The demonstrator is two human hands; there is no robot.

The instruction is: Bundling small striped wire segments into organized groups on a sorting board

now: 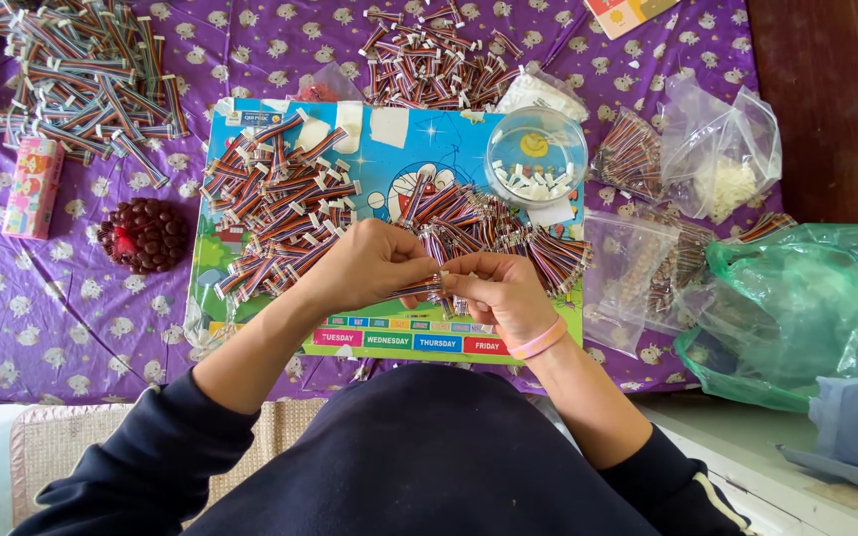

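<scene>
My left hand (364, 263) and my right hand (499, 291) meet over a colourful cartoon board (389, 169). Both pinch one short multicoloured ribbon cable (429, 286) between their fingertips; its white connector end sits at my right fingers. A pink band circles my right wrist. Just beyond my hands lies a loose heap of the same cables (494, 230). Another heap with white connectors (275, 199) covers the board's left half. A clear round tub (536, 151) holding small white connectors stands at the board's far right corner.
More cable piles lie at the far left (86, 74) and far middle (434, 60) of the purple cloth. Clear plastic bags (717, 149) and a green bag (806, 308) sit at the right. A dark beaded ball (143, 234) and pink box (32, 187) rest left.
</scene>
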